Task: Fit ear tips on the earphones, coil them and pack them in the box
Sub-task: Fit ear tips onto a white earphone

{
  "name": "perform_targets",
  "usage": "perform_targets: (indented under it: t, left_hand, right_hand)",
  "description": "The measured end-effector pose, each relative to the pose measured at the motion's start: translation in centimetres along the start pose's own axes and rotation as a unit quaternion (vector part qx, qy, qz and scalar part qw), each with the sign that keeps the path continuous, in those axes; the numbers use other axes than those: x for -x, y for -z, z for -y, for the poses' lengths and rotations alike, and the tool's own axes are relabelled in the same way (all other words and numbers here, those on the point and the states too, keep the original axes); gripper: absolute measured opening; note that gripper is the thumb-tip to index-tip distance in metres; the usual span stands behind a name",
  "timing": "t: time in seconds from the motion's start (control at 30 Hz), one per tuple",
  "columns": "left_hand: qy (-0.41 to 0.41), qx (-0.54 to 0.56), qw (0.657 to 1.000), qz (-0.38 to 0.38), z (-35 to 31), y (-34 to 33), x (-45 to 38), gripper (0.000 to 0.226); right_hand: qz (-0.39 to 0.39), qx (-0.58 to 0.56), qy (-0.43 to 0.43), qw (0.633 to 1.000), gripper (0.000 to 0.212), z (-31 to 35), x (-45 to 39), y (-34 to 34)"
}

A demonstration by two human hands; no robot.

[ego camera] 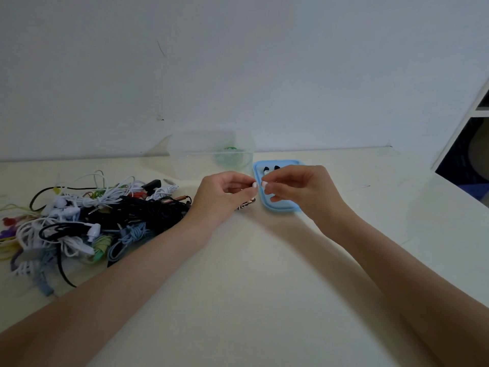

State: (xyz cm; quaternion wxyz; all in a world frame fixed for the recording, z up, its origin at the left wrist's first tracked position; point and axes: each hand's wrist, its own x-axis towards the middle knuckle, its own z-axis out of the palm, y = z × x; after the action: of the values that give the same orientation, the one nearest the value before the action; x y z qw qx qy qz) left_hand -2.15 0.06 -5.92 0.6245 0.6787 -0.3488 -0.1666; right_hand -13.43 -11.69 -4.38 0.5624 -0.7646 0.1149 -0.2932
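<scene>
a plain pale wall (pixel 238 62) with a few dark scuff marks rises behind a cream table (pixel 251 274); at the right edge stands a white shelf unit (pixel 473 112) with dark compartments

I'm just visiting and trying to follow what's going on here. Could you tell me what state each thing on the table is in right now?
Left hand: fingers pinching a small white piece.
Right hand: fingers pinching a small white piece, meeting the left.
Clear box: open, one green coil inside.
Blue lid: lying flat, holding a few dark ear tips.
Earphone pile: tangled, unpacked.
Striped cable: under the left hand.
</scene>
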Motion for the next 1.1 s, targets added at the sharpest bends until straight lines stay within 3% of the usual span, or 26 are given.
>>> perform_targets:
  t: [0.63,1.1]
  left_hand:
    - [-0.002,0.030,0.998,0.047,-0.4,0.5,0.3,0.013]
    - [-0.037,0.013,0.996,0.085,-0.7,1.3,0.4,0.011]
  right_hand:
    - [0.016,-0.056,-0.029,0.998,0.009,0.0,0.0,0.1]
    - [0.078,-0.102,-0.046,0.991,0.009,-0.1,0.1,0.3]
